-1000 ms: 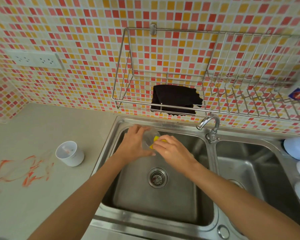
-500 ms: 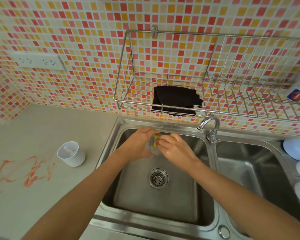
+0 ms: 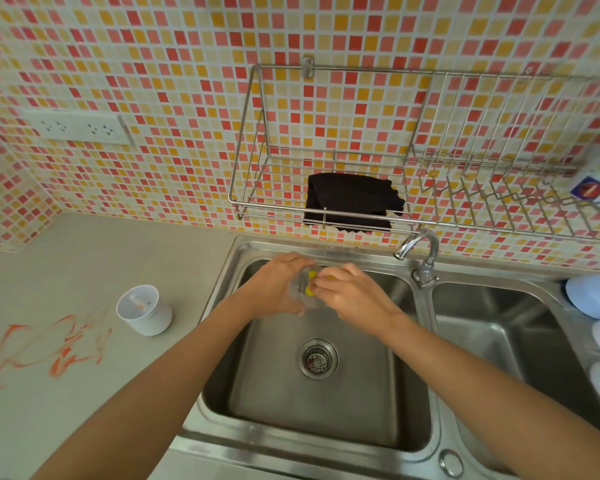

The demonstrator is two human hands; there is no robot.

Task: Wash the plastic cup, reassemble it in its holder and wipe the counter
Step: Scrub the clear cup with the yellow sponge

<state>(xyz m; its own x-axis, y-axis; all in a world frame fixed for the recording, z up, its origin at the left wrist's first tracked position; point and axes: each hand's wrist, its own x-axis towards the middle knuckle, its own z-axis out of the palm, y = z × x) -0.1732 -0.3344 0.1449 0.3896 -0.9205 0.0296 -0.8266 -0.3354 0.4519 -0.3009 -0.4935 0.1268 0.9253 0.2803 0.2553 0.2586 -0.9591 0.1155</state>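
Over the left sink basin [image 3: 378,403], my left hand [image 3: 274,289] grips a clear plastic cup [image 3: 300,285], mostly hidden by my fingers. My right hand [image 3: 352,294] presses a yellow sponge [image 3: 310,280] into the cup's mouth. The white cup holder [image 3: 144,310] stands upright on the grey counter [image 3: 94,258], left of the sink. Orange smears [image 3: 49,348] mark the counter left of the holder. A black cloth [image 3: 350,202] lies in the wire wall rack [image 3: 257,133] above the sink.
The tap [image 3: 418,249] rises between the two basins; no water is seen running. The right basin [image 3: 520,341] lies beyond it. Pale blue and white rounded items [image 3: 596,296] sit at the right edge. A wall socket [image 3: 80,128] is at upper left.
Both hands have shifted slightly toward the back of the basin, and my right hand has pushed the yellow sponge deeper into the cup.
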